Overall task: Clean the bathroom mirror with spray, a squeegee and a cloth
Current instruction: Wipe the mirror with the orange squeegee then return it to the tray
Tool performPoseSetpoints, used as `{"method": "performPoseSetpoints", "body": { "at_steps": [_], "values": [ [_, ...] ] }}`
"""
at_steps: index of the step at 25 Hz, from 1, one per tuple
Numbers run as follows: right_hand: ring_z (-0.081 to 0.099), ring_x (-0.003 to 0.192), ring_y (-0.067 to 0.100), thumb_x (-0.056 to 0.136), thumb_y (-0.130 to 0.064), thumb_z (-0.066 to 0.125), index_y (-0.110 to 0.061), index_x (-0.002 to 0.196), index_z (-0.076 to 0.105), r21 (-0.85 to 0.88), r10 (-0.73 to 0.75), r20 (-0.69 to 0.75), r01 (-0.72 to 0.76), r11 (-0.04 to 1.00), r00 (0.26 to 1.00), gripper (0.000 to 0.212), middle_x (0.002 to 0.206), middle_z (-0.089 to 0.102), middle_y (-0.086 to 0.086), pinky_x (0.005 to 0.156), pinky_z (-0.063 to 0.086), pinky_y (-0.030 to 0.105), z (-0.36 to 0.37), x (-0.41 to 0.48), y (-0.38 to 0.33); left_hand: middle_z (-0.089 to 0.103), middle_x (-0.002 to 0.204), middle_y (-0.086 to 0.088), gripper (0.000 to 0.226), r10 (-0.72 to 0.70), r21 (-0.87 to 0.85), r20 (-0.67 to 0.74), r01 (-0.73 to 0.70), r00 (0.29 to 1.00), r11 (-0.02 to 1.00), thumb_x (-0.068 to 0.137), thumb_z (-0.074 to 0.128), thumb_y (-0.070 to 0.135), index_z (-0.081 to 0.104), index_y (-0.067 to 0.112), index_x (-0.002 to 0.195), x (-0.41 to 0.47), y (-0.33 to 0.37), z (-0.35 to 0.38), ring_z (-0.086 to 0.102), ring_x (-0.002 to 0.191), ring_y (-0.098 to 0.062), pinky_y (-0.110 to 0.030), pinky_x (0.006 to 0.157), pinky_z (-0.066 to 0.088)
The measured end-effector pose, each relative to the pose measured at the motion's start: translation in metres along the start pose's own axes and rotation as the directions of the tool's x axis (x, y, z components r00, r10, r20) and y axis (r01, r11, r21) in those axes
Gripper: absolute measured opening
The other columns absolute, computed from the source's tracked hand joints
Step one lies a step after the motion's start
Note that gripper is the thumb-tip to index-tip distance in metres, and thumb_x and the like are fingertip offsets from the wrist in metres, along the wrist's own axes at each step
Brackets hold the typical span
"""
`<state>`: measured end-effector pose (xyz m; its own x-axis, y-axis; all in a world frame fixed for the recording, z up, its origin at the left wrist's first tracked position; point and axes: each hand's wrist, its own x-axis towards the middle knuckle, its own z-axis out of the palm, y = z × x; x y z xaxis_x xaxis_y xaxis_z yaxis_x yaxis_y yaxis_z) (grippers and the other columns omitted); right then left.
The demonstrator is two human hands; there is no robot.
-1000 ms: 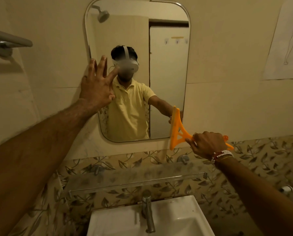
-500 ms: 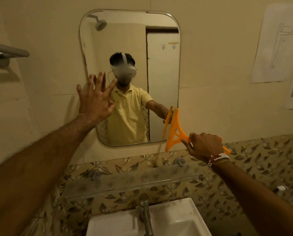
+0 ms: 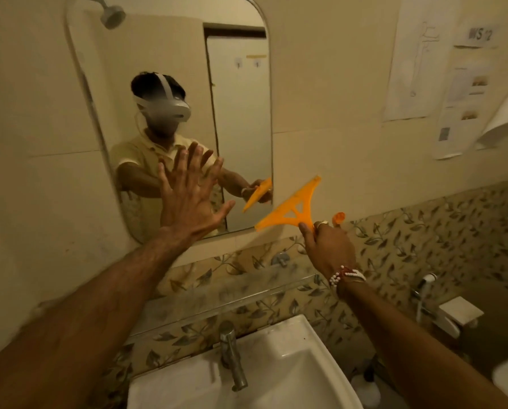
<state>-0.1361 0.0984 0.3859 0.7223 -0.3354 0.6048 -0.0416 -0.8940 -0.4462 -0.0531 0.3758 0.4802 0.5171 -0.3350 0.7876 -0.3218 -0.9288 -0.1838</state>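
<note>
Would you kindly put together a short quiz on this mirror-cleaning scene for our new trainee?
1. True or false: the right hand grips the orange squeegee by its handle.
2. The left hand is: A) curled in a fist; B) open, fingers spread, at the mirror; C) holding a cloth.
3. Fill in: the tap stands over the white ____.
Key: 1 true; 2 B; 3 sink.
</note>
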Motion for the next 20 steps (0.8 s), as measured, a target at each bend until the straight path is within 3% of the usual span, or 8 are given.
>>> {"method": "performPoseSetpoints", "body": {
  "at_steps": [5, 10, 13, 17, 20],
  "values": [
    [0.063, 0.071, 0.034, 0.100, -0.052, 0.042, -0.022, 0.073, 0.049, 0.130, 0.205, -0.007, -0.202, 0.971, 0.979, 0.041, 0.072, 0.066, 0.009, 0.056, 0.032, 0.032, 0.007, -0.026, 0.046, -0.005, 0.170, -0.008, 0.089, 0.029, -0.133, 0.060, -0.021, 0.998, 0.991, 0.086, 0.027, 0.081, 0.003, 0.037, 0.161, -0.013, 0.069, 0.039, -0.002, 0.157, -0.032, -0.070, 0.118, 0.010],
    [0.058, 0.068, 0.026, 0.102, -0.046, 0.042, -0.019, 0.082, 0.053, 0.235, 0.345, 0.021, -0.340, 0.911, 0.938, 0.035, 0.067, 0.052, -0.005, 0.056, 0.031, 0.032, 0.008, -0.040, 0.116, -0.002, 0.170, -0.008, 0.090, 0.028, -0.274, 0.136, 0.011, 0.990, 0.962, 0.086, 0.030, 0.080, 0.002, 0.038, 0.160, -0.021, 0.168, 0.077, 0.007, 0.156, -0.033, -0.062, 0.120, 0.017],
    [0.059, 0.070, 0.024, 0.103, -0.041, 0.042, -0.015, 0.093, 0.061, 0.309, 0.410, 0.011, -0.393, 0.866, 0.912, 0.033, 0.070, 0.056, -0.005, 0.054, 0.029, 0.031, 0.012, -0.045, 0.158, 0.001, 0.170, -0.008, 0.089, 0.031, -0.327, 0.177, 0.029, 0.984, 0.945, 0.086, 0.031, 0.080, 0.006, 0.037, 0.161, -0.027, 0.227, 0.102, 0.015, 0.154, -0.035, -0.060, 0.117, 0.024],
    [0.054, 0.070, 0.024, 0.103, -0.029, 0.042, -0.008, 0.105, 0.062, 0.362, 0.518, 0.016, -0.488, 0.794, 0.855, 0.029, 0.076, 0.057, -0.001, 0.060, 0.033, 0.032, 0.023, -0.061, 0.212, 0.003, 0.170, -0.007, 0.087, 0.062, -0.432, 0.259, 0.058, 0.964, 0.900, 0.088, 0.033, 0.079, 0.009, 0.037, 0.160, -0.044, 0.301, 0.141, 0.022, 0.152, -0.038, -0.058, 0.115, 0.029],
    [0.050, 0.064, 0.020, 0.104, -0.022, 0.040, -0.005, 0.110, 0.060, 0.374, 0.605, 0.077, -0.585, 0.719, 0.793, 0.028, 0.073, 0.054, -0.001, 0.056, 0.032, 0.031, 0.036, -0.081, 0.250, 0.008, 0.170, -0.008, 0.086, 0.121, -0.507, 0.299, 0.051, 0.947, 0.860, 0.089, 0.035, 0.077, 0.014, 0.034, 0.160, -0.060, 0.346, 0.169, 0.027, 0.150, -0.036, -0.055, 0.113, 0.035]
  ]
}}
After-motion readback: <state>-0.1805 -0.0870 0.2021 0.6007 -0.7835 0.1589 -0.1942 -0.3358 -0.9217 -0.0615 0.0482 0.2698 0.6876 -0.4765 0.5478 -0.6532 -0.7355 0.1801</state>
